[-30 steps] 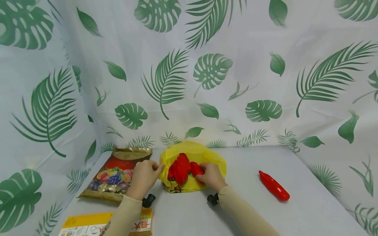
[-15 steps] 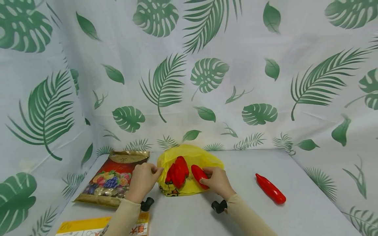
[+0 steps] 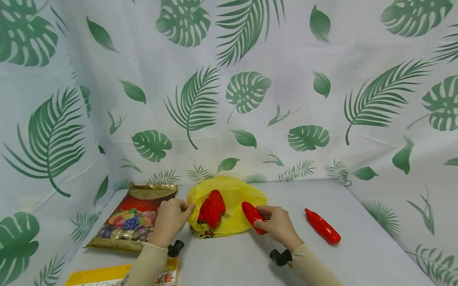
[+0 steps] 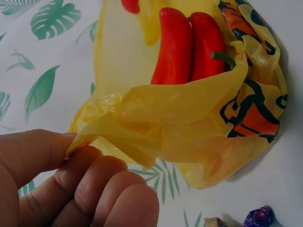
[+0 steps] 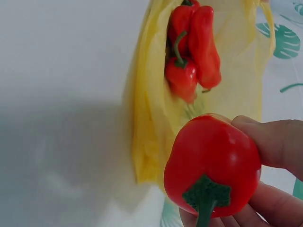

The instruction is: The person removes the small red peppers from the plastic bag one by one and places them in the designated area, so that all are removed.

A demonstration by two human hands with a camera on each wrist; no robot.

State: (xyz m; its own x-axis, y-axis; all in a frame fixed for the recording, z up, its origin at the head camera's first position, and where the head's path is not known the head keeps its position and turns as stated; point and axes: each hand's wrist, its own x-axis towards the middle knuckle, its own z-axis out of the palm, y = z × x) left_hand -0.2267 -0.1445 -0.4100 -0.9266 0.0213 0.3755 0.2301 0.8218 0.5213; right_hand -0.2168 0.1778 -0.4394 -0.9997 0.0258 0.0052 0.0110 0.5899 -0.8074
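A yellow plastic bag (image 3: 232, 222) lies with its mouth spread, several red peppers (image 3: 213, 210) inside it. My left hand (image 3: 171, 220) pinches the bag's edge at its left side; the left wrist view shows thumb and forefinger on the thin yellow film (image 4: 142, 113). Between the thumb and fingers of my right hand (image 3: 280, 224) is one red pepper (image 5: 213, 165), its green stem toward the wrist camera. In the head view that pepper overlaps the bag's right part. Another red pepper (image 3: 323, 226) rests alone on the table to the right.
At the left lies a red and gold packet (image 3: 134, 214) with fruit pictures. A yellow and white box (image 3: 100, 276) sits at the front left, partly behind the left sleeve. A leaf-print cloth (image 3: 250, 151) hangs behind the white table (image 3: 222, 262).
My right hand has drawn one pepper away from the others, toward the right and slightly nearer. My left hand keeps its hold on the bag's edge. The head view has shifted slightly.
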